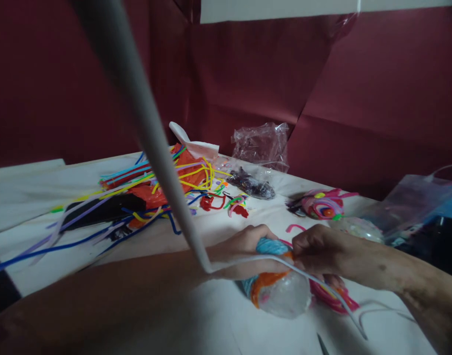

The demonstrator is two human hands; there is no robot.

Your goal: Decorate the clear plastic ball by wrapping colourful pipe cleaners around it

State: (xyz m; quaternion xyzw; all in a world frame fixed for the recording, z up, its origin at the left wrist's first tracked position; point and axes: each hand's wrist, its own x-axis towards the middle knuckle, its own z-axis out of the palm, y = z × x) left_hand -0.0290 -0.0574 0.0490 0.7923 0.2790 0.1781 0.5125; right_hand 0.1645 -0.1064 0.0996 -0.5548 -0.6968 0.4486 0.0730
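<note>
My left hand (pixel 248 241) is wrapped round a rounded, clear plastic piece (pixel 287 296) that lies tilted on the white table. Light blue ribbed strands (pixel 272 246) and an orange band (pixel 265 283) cover part of that piece. On its far right side my right hand (pixel 318 251) has its fingers closed at the orange edge; what they pinch is hidden. Under the right hand, a pink and yellow coiled piece (pixel 339 298) sticks out. A thin white cord (pixel 315 278) runs across in front of both hands, and its near part is blurred.
Several coloured pipe cleaners (pixel 137 182) lie at the left on red and black material. Farther back are a crumpled clear bag (pixel 261 145) and a dark wrapped bundle (pixel 251 185). A pink decorated piece (pixel 324 204) and a plastic pouch (pixel 399 207) lie right. A dark pointed tip (pixel 322 343) shows in front.
</note>
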